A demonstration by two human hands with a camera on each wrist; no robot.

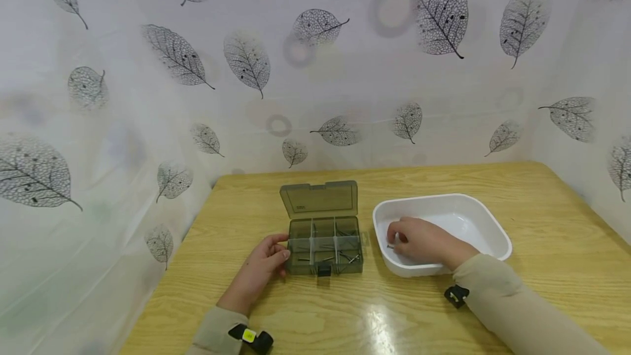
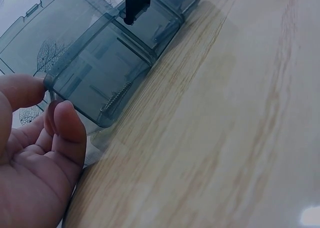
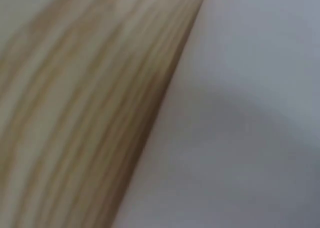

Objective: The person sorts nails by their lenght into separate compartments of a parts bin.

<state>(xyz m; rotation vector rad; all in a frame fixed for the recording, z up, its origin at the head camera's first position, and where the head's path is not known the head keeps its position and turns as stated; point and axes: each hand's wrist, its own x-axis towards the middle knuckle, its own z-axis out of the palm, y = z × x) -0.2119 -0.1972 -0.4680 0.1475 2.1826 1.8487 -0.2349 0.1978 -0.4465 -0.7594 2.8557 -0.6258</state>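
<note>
A smoky see-through compartment box stands on the table with its lid raised at the back. Screws lie in its compartments, several of them crossed in the front right one. My left hand holds the box at its left side, thumb and fingertips against the corner in the left wrist view. Inside the white tray, my right hand reaches down with bent fingers. Small dark pieces show by its fingertips; I cannot tell whether it pinches one.
The wooden table carries the box at left of centre and the tray to its right. Leaf-printed sheeting hangs behind and along both sides. A black latch is on the box's front.
</note>
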